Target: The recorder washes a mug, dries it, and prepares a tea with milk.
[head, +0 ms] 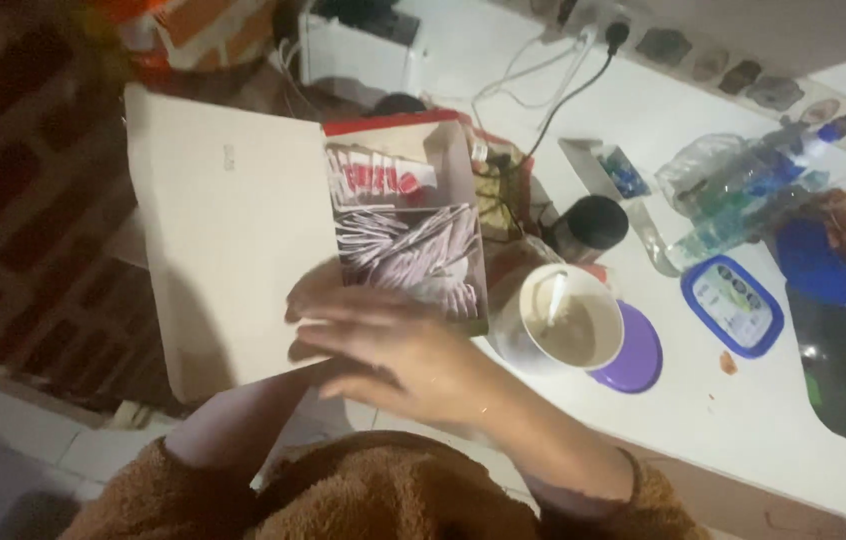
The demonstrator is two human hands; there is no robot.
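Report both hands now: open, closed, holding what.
Left hand: mostly hidden behind the right, at the edge of the open box; grip cannot be told.
Right hand: open, fingers spread, against the printed packet.

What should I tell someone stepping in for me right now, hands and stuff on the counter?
Right hand: fingers spread, lying across the lower edge of the large beige sheet and the printed packet.
Left hand: mostly hidden under the right one, so its grip cannot be told; its forearm runs up beneath the sheet.
The packet lies on the sheet's right part, at the edge of the white counter.
Beside it: a white cup of pale mixture with a utensil in it, a purple lid, a dark jar, a blue-rimmed lid.
Done: the packet shows no clear opening. Left: nothing poured from it that shows.
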